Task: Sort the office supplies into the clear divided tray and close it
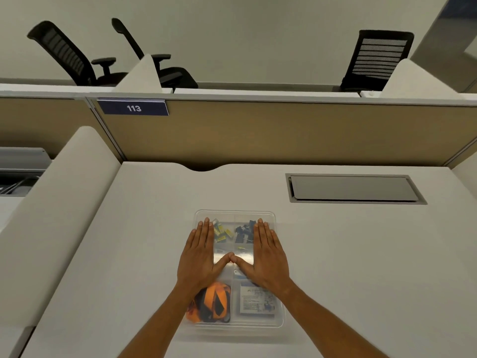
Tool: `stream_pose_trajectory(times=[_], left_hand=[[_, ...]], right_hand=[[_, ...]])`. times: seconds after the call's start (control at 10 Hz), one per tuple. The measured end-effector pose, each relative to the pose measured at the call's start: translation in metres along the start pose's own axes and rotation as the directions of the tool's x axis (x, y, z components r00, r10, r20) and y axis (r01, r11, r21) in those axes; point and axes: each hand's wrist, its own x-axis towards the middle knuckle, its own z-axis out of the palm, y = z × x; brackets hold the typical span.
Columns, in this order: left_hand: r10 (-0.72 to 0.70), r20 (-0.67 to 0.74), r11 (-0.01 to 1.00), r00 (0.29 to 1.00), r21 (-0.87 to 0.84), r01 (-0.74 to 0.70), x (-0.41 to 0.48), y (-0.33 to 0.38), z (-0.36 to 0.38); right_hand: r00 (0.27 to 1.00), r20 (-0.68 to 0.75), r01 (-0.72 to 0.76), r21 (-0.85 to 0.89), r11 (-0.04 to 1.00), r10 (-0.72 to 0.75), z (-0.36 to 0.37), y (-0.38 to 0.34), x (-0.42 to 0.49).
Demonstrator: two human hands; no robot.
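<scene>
The clear divided tray (pixel 280 322) lies on the desk straight in front of me with its clear lid on top. My left hand (pixel 200 257) and my right hand (pixel 265 254) lie flat on the lid, fingers straight and pointing away, thumbs touching at the middle. Under the lid I see small yellow items (pixel 222 232) at the far left, dark blue clips (pixel 244 228) at the far right, an orange and black roll (pixel 213 302) at the near left and a white packet (pixel 258 298) at the near right.
The tray sits on a pale desk (pixel 361 267). A grey cable hatch (pixel 355 188) is set into the desk at the back right. A tan partition (pixel 284 130) with a "113" sign (pixel 133 108) stands behind. Black office chairs are beyond it.
</scene>
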Motion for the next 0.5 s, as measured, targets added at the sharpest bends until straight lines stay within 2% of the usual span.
stream_pose_trajectory(times=[0.3, 0.5], left_hand=[[-0.043, 0.051, 0.999, 0.998, 0.022, 0.042, -0.007, 0.014, -0.018], [-0.094, -0.013, 0.994, 0.995, -0.065, 0.093, -0.010, 0.042, -0.027]], right_hand=[[0.996, 0.049, 0.068, 0.029, 0.997, -0.069, -0.022, 0.003, -0.006], [0.994, 0.050, 0.094, 0.042, 0.995, -0.096, -0.041, 0.029, -0.013]])
